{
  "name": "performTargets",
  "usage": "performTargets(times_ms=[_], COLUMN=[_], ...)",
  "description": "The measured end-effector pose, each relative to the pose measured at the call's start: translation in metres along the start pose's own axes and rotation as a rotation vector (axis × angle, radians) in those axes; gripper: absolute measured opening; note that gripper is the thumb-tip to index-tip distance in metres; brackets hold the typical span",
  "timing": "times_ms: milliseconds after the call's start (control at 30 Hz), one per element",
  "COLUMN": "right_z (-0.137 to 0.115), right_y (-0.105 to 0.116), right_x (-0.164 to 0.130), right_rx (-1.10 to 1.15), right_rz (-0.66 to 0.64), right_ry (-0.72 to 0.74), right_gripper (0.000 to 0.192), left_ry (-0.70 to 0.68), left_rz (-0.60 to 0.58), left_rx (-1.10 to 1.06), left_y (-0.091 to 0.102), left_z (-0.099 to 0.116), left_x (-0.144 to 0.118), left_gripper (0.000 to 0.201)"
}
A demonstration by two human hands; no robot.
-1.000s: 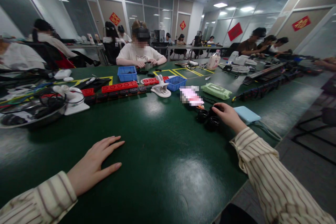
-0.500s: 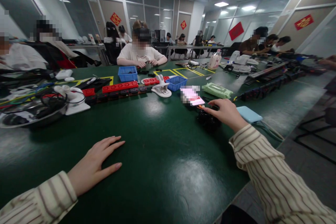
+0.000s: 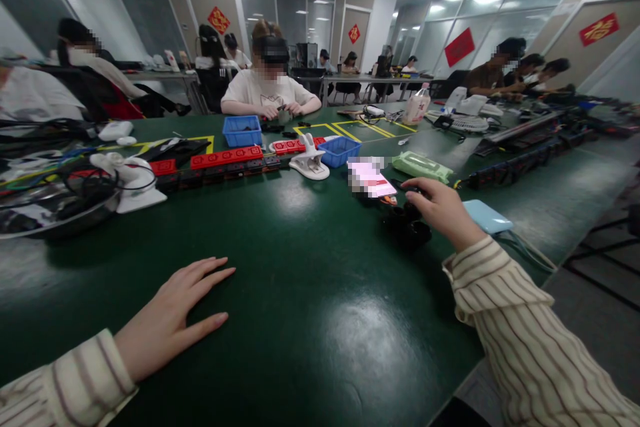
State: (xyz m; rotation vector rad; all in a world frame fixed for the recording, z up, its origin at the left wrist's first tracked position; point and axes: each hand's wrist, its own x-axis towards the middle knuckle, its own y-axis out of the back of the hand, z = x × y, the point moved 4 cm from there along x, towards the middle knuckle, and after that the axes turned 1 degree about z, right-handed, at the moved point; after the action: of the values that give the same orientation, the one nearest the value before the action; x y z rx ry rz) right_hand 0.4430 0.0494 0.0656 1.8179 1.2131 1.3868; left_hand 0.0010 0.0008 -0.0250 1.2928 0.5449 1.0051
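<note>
The right hand rests curled over a cluster of small black round parts on the green worktop, its fingers loosely bent beside a lit phone, while the left hand lies flat, fingers spread.

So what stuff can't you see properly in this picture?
- Head view: the phone screen is blurred out, so nothing on it can be read.
- The small black things sit partly under the right hand; what they are is unclear, and so is whether its fingers grip them.
- The light blue box is half hidden behind that wrist.
- The left hand lies flat on the green table.
</note>
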Motion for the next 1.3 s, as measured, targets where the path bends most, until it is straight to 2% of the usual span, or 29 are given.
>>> performTargets(times_ms=[133, 233, 400, 533, 667, 767, 867, 967, 1133, 1200, 1300], right_z=[0.007, 0.005, -0.015, -0.032, -0.044, -0.048, -0.043, -0.038, -0.031, -0.031, -0.031], right_y=[0.016, 0.019, 0.007, -0.006, -0.017, -0.020, -0.013, 0.001, 0.011, 0.009, 0.006], right_x=[-0.002, -0.003, -0.001, 0.001, 0.003, 0.005, 0.007, 0.008, 0.002, 0.000, -0.001], right_rx=[0.130, 0.107, -0.104, -0.424, -0.676, -0.698, -0.517, -0.099, 0.475, 0.605, 0.673], right_rz=[0.224, 0.229, -0.067, -0.300, -0.482, -0.555, -0.552, -0.476, -0.326, -0.276, -0.221], right_ry=[-0.112, -0.124, -0.006, 0.062, 0.120, 0.177, 0.171, 0.126, -0.080, -0.147, -0.208], right_gripper=[0.029, 0.027, 0.018, 0.021, 0.025, 0.017, 0.016, 0.025, 0.042, 0.042, 0.044], left_ry=[-0.007, -0.020, -0.021, -0.029, -0.028, -0.031, -0.031, -0.024, -0.011, -0.012, -0.013], left_rz=[0.007, 0.019, 0.019, 0.025, 0.028, 0.033, 0.034, 0.030, 0.018, 0.021, 0.026], left_rx=[-0.002, 0.008, 0.019, 0.017, 0.016, 0.014, 0.015, 0.020, 0.013, 0.015, 0.010], left_y=[-0.001, -0.001, -0.001, -0.001, 0.000, 0.002, 0.003, 0.003, 0.000, -0.001, -0.001], left_z=[0.000, -0.001, 0.000, 0.000, 0.000, 0.001, 0.002, 0.001, 0.001, 0.001, 0.002], left_x=[0.000, 0.000, 0.000, 0.000, -0.001, -0.003, -0.004, -0.004, -0.002, -0.001, -0.001], left_gripper=[0.058, 0.058, 0.059, 0.058, 0.058, 0.058, 0.058, 0.059, 0.058, 0.058, 0.058])
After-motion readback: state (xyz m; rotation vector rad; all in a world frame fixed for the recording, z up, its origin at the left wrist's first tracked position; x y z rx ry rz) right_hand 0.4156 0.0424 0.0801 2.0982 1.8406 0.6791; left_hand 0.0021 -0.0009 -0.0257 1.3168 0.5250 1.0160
